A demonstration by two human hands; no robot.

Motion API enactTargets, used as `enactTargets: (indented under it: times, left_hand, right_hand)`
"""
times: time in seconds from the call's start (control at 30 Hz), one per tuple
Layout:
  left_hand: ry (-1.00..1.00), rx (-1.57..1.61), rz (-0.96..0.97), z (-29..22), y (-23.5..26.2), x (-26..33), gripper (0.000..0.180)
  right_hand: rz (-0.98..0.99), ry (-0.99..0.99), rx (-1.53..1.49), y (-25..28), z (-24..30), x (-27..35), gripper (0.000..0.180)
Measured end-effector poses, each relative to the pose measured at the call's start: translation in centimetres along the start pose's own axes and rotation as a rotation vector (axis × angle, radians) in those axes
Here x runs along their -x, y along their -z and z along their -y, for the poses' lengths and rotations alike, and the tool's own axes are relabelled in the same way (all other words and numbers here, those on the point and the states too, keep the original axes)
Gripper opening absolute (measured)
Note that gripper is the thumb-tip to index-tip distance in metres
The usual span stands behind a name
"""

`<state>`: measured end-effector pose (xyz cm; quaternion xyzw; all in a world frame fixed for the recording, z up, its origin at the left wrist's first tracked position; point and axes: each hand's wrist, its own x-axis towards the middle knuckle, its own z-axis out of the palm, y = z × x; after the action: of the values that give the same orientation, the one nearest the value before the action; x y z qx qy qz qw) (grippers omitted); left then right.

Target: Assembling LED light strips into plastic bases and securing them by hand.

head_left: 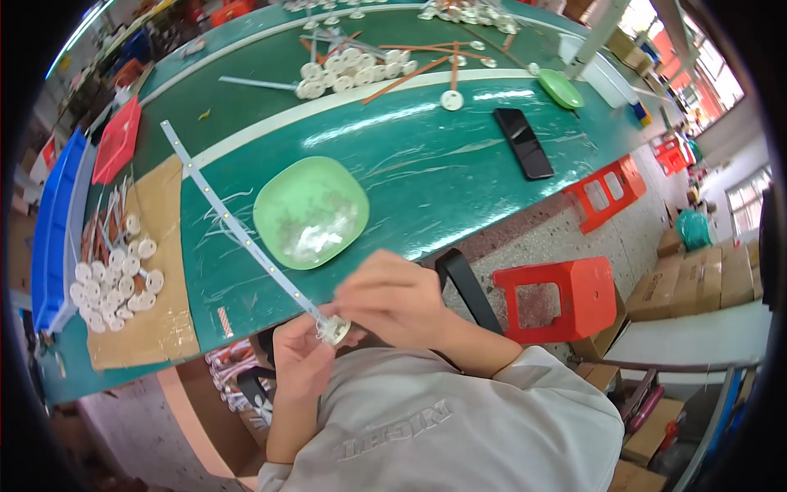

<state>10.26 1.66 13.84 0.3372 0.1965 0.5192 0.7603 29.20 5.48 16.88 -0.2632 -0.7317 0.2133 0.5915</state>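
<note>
A long pale strip dotted with small LEDs (234, 221) slants from the table toward me. At its near end is a round white end piece (334, 330) with thin wires beside it. My left hand (299, 353) pinches that end piece at the table's front edge. Just above and to the right of it hovers my right hand (393, 299), its fingertips bent toward the piece but smeared by motion; whether they hold anything is hidden. Beyond both hands a green bowl (270, 201) sits on the table, with small shiny clear bits inside.
White discs with strips (115, 279) are heaped on cardboard (164, 221) at left, beside a blue tray (53, 246) and a red tray (117, 139). More discs (348, 70) lie farther back. A black phone (523, 143) lies right; red stools (566, 299) stand beyond the edge.
</note>
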Motion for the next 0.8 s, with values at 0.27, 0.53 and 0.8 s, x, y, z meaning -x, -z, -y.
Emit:
enactTargets:
  times: [0.27, 0.53, 0.8]
  left_hand:
    - [-0.029, 0.035, -0.036, -0.3, 0.0, 0.4, 0.045]
    - [0.010, 0.157, -0.024, 0.4, -0.8, 0.7, 0.043]
    - [-0.025, 0.036, -0.067, 0.0, -0.4, 0.9, 0.048]
  right_hand:
    - [0.135, 0.223, -0.034, -0.8, 0.7, -0.3, 0.022]
    - [0.046, 0.240, -0.014, -1.0, 1.1, 0.1, 0.023]
    - [0.080, 0.243, -0.018, -0.7, 2.0, -0.4, 0.023]
